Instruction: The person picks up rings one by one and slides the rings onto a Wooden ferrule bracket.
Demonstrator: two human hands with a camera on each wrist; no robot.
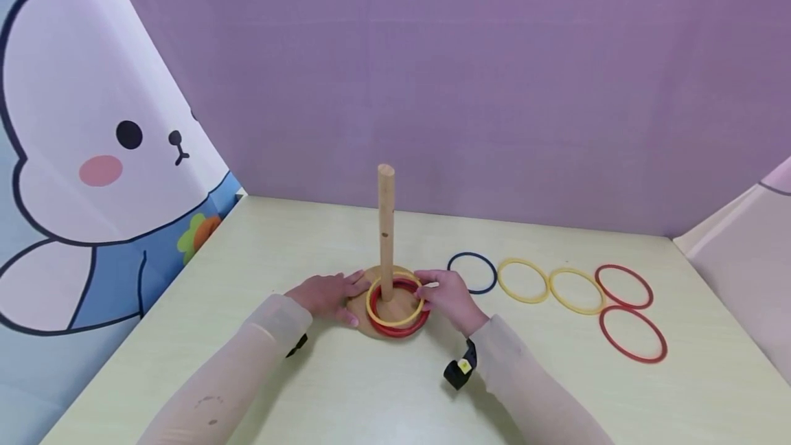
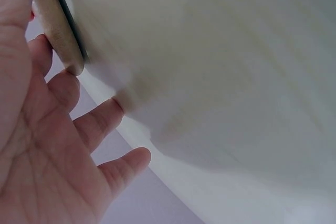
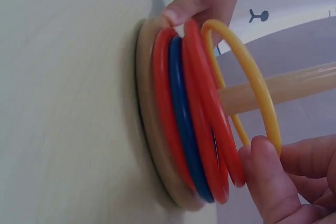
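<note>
A wooden peg [image 1: 386, 225] stands upright on a round wooden base [image 3: 144, 77]. Around its foot lie stacked red rings [image 3: 194, 61] with a blue ring [image 3: 180, 93] between them. Above these, a yellow ring [image 3: 255, 74] circles the peg at a tilt. My right hand [image 1: 453, 299] pinches the near side of that yellow ring between thumb and fingers. On the opposite side, my left hand [image 1: 324, 294] rests against the base edge, its fingers spread. In the left wrist view, the fingertips touch the rim of the base, and part of the hand is cut off.
To the right on the table lie a dark blue ring [image 1: 496, 275], two yellow rings [image 1: 522, 301] and two red rings [image 1: 643, 360]. A purple cloth [image 1: 494, 101] hangs behind the table. A cartoon-printed cloth [image 1: 74, 108] hangs at the left.
</note>
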